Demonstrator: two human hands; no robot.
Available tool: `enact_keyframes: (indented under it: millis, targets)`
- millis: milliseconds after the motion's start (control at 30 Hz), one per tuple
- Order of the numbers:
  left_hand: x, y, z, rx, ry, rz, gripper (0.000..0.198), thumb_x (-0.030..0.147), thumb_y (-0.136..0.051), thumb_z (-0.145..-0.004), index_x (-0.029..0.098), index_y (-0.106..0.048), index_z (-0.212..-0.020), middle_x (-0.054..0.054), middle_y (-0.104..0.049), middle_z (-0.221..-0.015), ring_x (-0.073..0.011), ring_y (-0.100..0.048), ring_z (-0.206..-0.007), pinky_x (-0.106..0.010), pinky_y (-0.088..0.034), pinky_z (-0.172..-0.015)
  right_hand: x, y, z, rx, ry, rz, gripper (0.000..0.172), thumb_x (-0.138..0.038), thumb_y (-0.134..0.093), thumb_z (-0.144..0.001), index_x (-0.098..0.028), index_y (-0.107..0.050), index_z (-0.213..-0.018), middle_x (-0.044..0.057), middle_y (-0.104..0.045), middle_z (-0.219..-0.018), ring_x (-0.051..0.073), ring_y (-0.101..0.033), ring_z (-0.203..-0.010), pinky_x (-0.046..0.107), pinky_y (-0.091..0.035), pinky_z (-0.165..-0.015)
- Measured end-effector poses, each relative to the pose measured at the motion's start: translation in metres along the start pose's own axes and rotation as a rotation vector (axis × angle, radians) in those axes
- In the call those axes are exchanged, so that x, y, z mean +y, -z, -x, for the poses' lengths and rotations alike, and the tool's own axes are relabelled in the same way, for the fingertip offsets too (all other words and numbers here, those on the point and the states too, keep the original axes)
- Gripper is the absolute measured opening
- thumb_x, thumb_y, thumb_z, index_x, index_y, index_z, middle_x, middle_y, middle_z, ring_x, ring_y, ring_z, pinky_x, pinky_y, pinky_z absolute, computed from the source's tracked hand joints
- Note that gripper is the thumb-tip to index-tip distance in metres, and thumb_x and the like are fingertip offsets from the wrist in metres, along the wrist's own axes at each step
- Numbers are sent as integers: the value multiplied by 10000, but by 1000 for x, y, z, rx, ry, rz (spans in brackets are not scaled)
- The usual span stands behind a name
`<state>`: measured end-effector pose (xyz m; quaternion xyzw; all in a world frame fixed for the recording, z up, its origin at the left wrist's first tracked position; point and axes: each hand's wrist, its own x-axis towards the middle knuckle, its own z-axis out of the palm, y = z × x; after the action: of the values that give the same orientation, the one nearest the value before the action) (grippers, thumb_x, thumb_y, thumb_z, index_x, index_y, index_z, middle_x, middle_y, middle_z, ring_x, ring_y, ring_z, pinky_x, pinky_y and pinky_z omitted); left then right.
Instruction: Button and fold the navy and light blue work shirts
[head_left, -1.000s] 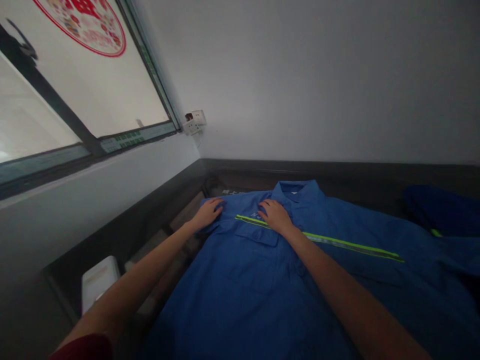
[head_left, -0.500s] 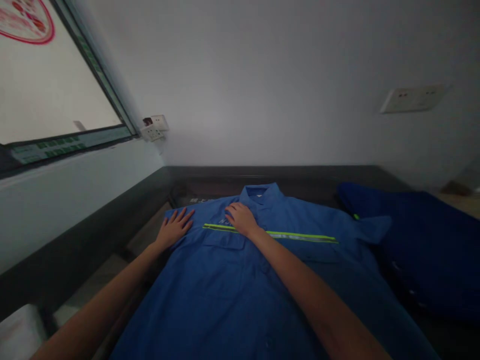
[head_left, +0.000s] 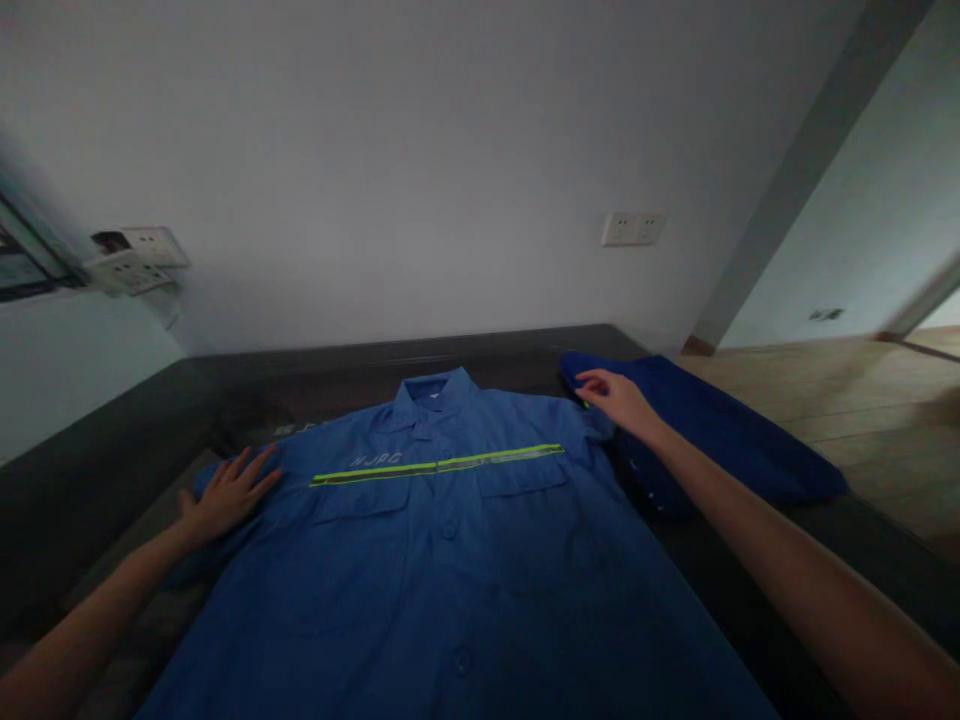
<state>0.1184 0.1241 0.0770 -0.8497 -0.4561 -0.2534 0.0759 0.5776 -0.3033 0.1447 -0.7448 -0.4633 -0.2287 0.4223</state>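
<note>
A blue work shirt lies spread flat, its collar toward the wall. A lime-and-silver reflective strip crosses its chest, with white letters just above. My left hand rests open on the sleeve at the left, fingers spread. Above the sleeve at the right is my right hand, its fingers loosely bent with a gap to the thumb; I see no cloth gripped. Whether it touches the sleeve I cannot tell. Beside that sleeve lies a folded dark blue garment.
The shirt lies on a dark surface with a raised dark edge along the pale wall. Wall sockets are at the right, and a power strip hangs at the left. Tiled floor shows beyond the folded garment.
My right hand has moved from the shirt's chest to its right sleeve. My left hand stays spread on the left sleeve. The view has turned to the right.
</note>
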Motion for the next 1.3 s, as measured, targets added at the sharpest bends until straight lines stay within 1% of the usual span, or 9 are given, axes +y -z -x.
enact_keyframes:
  millis: [100, 233, 433, 533, 600, 833, 1033, 1133, 1300]
  targets:
    - [39, 20, -6, 207, 41, 92, 519, 496, -333, -898, 311, -375, -1381, -60, -415, -1470, -379, -389, -1323, -768, -193, -979, 59, 40, 12, -68, -263, 5, 391, -325, -684, -757, -116, -659, -1087, 90, -701, -866, 195, -644, -772, 287, -490, -700]
    - [141, 49, -2, 354, -282, 209, 423, 379, -407, -902, 286, -458, -1311, -62, -482, -1401, -312, -396, -1322, -705, -158, -1055, 83, 46, 23, -246, -366, -170, 610, -389, -725, -691, -102, -587, -1211, 90, -682, -910, 183, -624, -758, 260, -469, -596]
    - [330, 46, 26, 156, -820, 342, 284, 288, -465, -907, 285, -589, -1163, -28, -548, -1338, -237, -407, -1315, -612, -104, -1124, 81, 24, 17, -201, -236, -255, 525, -334, -767, -553, -123, -634, -1015, 10, -644, -773, 157, -582, -698, 287, -448, -684]
    - [398, 22, 30, 26, -877, 391, 299, 296, -476, -912, 261, -571, -1193, -60, -548, -1327, -232, -435, -1286, -594, -164, -1121, 80, 20, 16, -225, -186, -292, 377, -387, -740, -563, -148, -617, -828, -1, -627, -746, 167, -578, -722, 313, -446, -738]
    - [425, 5, 28, -6, -838, 420, 325, 307, -476, -913, 247, -553, -1224, -77, -544, -1327, -252, -433, -1284, -595, -203, -1108, 78, 21, 17, -209, -132, -289, 335, -428, -706, -609, -161, -593, -777, 4, -623, -770, 174, -575, -766, 328, -438, -784]
    - [435, -21, 22, 71, -748, 470, 417, 343, -430, -943, 217, -467, -1340, -104, -456, -1425, -256, -385, -1327, -513, -277, -1106, 60, 27, 6, 57, -67, -349, 319, -521, -524, -779, -225, -439, -862, -52, -486, -708, 139, -499, -646, 271, -424, -623]
    - [433, -23, 22, 77, -731, 445, 439, 376, -382, -963, 238, -442, -1376, -94, -435, -1452, -249, -386, -1335, -501, -278, -1113, 32, 55, -17, 225, 14, 5, 294, -424, -634, -733, -218, -470, -864, -40, -504, -696, 133, -485, -621, 252, -384, -588]
    - [434, -24, 23, 89, -727, 426, 453, 388, -376, -965, 232, -435, -1387, -103, -403, -1474, -258, -373, -1345, -505, -282, -1111, 27, 71, -23, 182, -55, 41, 336, -329, -710, -686, -211, -505, -925, -65, -499, -608, 123, -500, -537, 236, -395, -535]
    - [433, -23, 26, 129, -744, 396, 441, 366, -401, -958, 229, -451, -1374, -101, -404, -1472, -258, -369, -1344, -497, -280, -1113, 44, 76, -10, 39, -334, 41, 261, -266, -617, -813, -166, -528, -1037, -39, -560, -598, 109, -538, -437, 215, -428, -454]
